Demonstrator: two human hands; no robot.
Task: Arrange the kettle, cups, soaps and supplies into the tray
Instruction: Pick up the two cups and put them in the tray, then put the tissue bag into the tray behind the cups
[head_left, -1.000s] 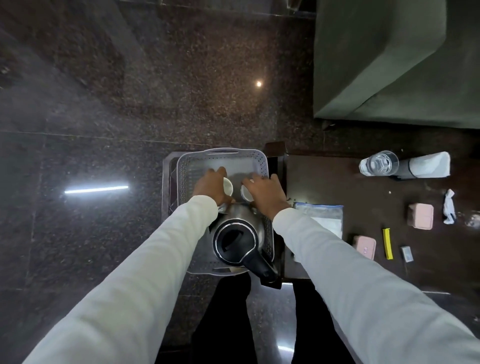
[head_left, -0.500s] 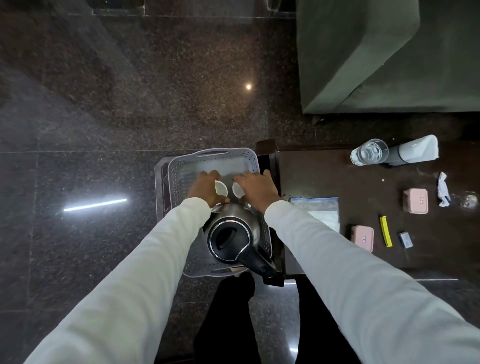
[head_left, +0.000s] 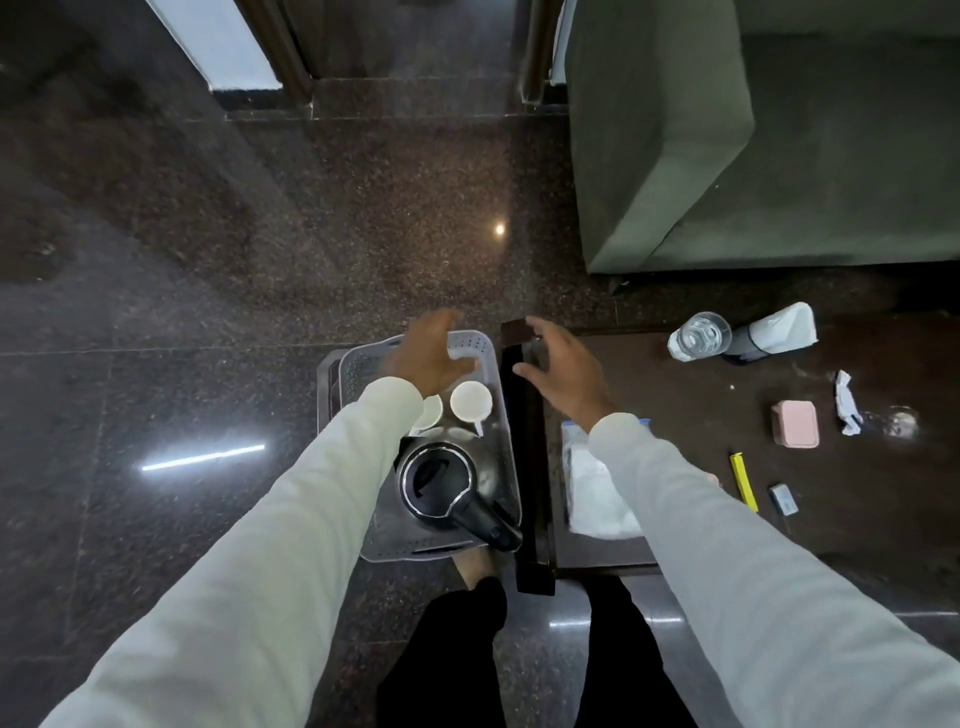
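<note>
Hands first: your left hand (head_left: 427, 358) hangs over the far end of the grey tray (head_left: 501, 467), fingers spread and grasping nothing, and your right hand (head_left: 566, 376) floats just past the tray's right rim, above the dark wooden table (head_left: 675, 467), equally empty with its fingers loose. Inside the tray you have the kettle (head_left: 441, 483) at the near end, black lid up and handle pointing toward your right leg, with two white cups (head_left: 470, 401) side by side just beyond it; the left cup is partly hidden under your left sleeve. The tray itself rests on a dark stand beside the table's left edge.

On the table, outside the tray, you can see a clear plastic bag (head_left: 592, 493) partly under your right sleeve, a pink soap box (head_left: 796, 430), a yellow sachet (head_left: 744, 480), a small grey packet (head_left: 783, 499), a crumpled white wrapper (head_left: 847, 402), a clear water bottle (head_left: 698, 336) and a white-wrapped item (head_left: 779, 330) lying beside it at the far edge. A green sofa (head_left: 727, 130) stands beyond the table
</note>
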